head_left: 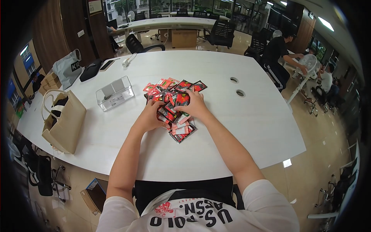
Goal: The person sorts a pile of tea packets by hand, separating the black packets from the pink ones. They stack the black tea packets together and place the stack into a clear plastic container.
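Observation:
A pile of small red, black and pink packets (168, 110) lies near the middle of the white table (247, 131). My left hand (150, 116) is curled against the pile's left side, its fingertips partly hidden among the packets. On the right side, my right hand (195, 104) grips a red and black packet (182, 99) between thumb and fingers. Pink and white packets (181, 127) stick out below, at the near end of the pile. To the left of the pile stands a clear plastic box (115, 94) with a white label.
A cream tote bag (67, 123) stands at the table's left edge. Behind it are a grey bag (68, 69), a black pouch (91, 70), a phone (107, 65) and a white adapter (125, 63). Two round holes (240, 93) pierce the tabletop at right. A person (276, 54) is beyond.

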Demonstrator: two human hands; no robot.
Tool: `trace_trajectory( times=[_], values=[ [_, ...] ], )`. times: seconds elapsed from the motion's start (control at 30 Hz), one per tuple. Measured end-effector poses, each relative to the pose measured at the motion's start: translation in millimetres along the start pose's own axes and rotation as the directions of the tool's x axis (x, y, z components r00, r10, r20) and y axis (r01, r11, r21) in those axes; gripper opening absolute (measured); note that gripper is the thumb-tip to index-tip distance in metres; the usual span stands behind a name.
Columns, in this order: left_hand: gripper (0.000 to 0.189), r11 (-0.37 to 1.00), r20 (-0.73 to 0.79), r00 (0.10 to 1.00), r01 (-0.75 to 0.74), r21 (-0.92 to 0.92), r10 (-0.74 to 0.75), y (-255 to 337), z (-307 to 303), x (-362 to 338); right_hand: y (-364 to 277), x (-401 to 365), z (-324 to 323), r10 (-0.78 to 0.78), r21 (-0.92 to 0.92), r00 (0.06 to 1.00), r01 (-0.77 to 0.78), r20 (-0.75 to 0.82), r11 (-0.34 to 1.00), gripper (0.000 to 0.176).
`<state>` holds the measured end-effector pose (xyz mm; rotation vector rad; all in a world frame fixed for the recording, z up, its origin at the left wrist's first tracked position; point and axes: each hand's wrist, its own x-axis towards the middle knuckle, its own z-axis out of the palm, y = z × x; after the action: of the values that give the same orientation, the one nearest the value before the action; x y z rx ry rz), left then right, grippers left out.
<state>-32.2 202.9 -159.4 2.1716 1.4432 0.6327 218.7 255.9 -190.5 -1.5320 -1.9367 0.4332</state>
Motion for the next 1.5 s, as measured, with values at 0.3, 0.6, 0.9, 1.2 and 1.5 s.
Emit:
trace_trajectory(
  times=[0.3, 0.6, 0.9, 1.2, 1.5],
  values=[
    [0.125, 0.97, -0.163, 0.986, 0.024, 0.24, 0.016, -71, -11, 5, -13, -10, 1, -0.052, -0.116, 0.975, 0.078, 0.216, 0.99, 0.139],
    [0.077, 0.99, -0.003, 0.992, 0.122, 0.068, -0.122, -86, -43, 5, -30, -23, 5, -0.063, -0.213, 0.961, 0.122, 0.268, 0.969, 0.123],
    [0.06, 0.955, -0.182, 0.937, 0.29, -0.062, -0.296, -83, -47, 8, -31, -24, 11, -0.082, -0.235, 0.965, 0.143, 0.25, 0.961, 0.114],
    [0.064, 0.982, -0.431, 0.882, -0.183, 0.055, 0.189, -16, 28, 14, -28, -22, 8, -0.206, -0.032, 0.965, 0.213, 0.162, 0.976, 0.144],
    [0.102, 0.968, -0.342, 0.919, -0.123, 0.217, 0.194, -22, 3, 8, 27, 2, -61, -0.003, -0.144, 0.9, 0.074, 0.437, 0.987, 0.165]
  ],
)
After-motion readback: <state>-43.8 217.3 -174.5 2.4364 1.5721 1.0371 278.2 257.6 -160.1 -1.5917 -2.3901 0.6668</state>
